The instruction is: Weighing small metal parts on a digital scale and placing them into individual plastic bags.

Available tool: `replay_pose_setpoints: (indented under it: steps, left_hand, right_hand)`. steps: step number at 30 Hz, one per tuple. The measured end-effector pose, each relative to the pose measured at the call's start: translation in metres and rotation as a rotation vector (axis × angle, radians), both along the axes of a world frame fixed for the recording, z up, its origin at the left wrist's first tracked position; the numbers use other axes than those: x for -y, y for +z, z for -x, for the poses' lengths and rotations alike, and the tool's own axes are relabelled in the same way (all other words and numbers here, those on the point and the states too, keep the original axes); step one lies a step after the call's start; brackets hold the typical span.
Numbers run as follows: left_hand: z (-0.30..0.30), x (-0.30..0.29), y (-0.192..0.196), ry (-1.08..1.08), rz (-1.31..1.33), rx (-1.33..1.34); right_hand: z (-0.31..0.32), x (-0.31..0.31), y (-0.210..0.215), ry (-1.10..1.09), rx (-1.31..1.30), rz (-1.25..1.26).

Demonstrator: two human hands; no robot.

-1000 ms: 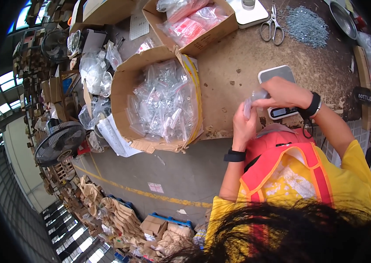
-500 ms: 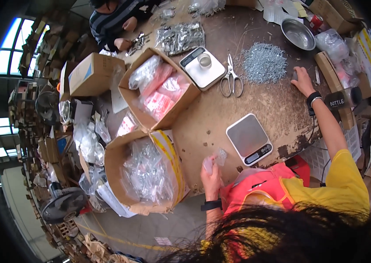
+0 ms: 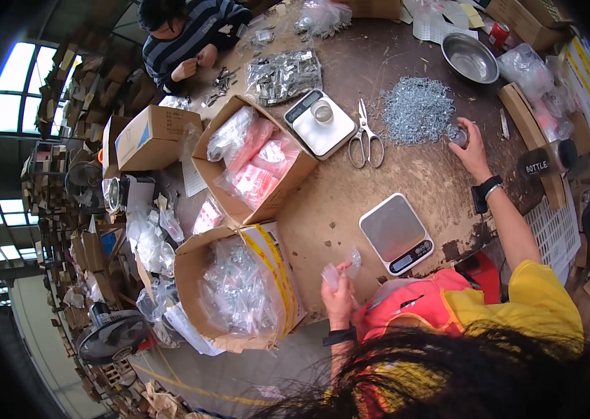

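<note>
My right hand (image 3: 474, 152) is closed around a small clear round cup (image 3: 457, 135) at the right edge of a pile of small silvery metal pieces, seemingly screws (image 3: 417, 110). At the front edge of the table, my left hand (image 3: 337, 302) pinches small clear plastic bags (image 3: 330, 276), one of which sticks up past the fingertips. A white digital scale with a bare metal plate (image 3: 394, 227) lies between my two hands. Beyond it are metal scissors (image 3: 367, 143) and a second white scale (image 3: 333, 134) bearing another small round cup (image 3: 322, 112).
Left of the scales stand an open carton (image 3: 288, 183) of red-and-clear bags and another carton (image 3: 192, 307) of filled clear bags. A metal bowl (image 3: 469, 57) and a dark bottle (image 3: 544, 161) are at right. Across the table, a person in a striped top (image 3: 193, 35) handles small parts.
My right hand has moved nearer the pile, and the cup now shows plainly in its fingers. The bag in my left hand stands more upright. The whole view has shifted slightly.
</note>
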State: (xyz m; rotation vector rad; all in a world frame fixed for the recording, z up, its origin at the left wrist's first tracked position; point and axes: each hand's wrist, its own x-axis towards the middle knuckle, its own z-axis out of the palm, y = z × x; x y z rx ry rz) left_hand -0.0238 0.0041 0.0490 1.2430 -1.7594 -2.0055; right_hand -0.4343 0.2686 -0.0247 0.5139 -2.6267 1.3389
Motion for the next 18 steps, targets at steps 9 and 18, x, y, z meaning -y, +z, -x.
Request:
replay_pose_setpoints:
  steps: [9, 18]
  left_hand:
    - [-0.007, 0.001, -0.006, 0.019, -0.04, -0.022]
    - [-0.016, 0.001, -0.019, -0.007, -0.102, -0.093]
  right_hand:
    - [-0.127, 0.049, 0.053, 0.421, 0.259, -0.008]
    - [-0.194, 0.084, 0.054, 0.765, -0.085, -0.183]
